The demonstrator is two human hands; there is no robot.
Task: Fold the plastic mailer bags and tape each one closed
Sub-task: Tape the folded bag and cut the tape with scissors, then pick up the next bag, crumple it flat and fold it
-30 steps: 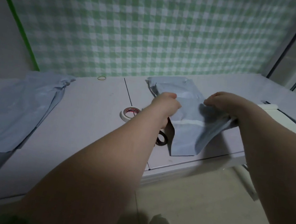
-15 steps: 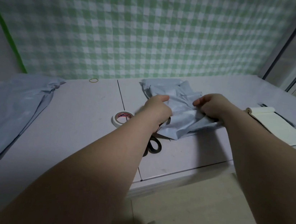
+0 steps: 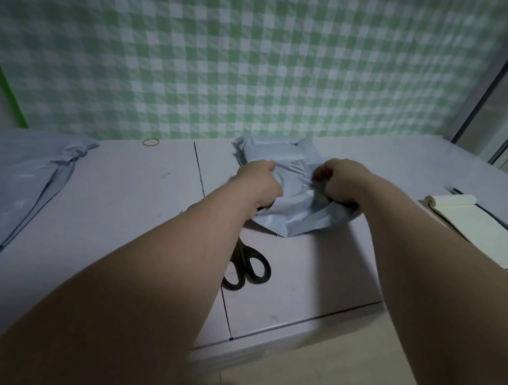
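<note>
Presently we note one grey mailer bag (image 3: 296,207) crumpled mid-table (image 3: 115,206) — left hand (image 3: 258,183) and right hand (image 3: 341,182) both grip its folds, fingers curled. Contents: cannot tell. Alongside: one pair of scissors (image 3: 247,267), one rubber band (image 3: 151,142), one notepad (image 3: 479,235).

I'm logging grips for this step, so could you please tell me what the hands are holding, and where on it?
Both hold the bag: the left hand grips its left side, the right hand its right side.

Home room, gingham wallpaper (image 3: 231,60), low table (image 3: 115,206)
</note>
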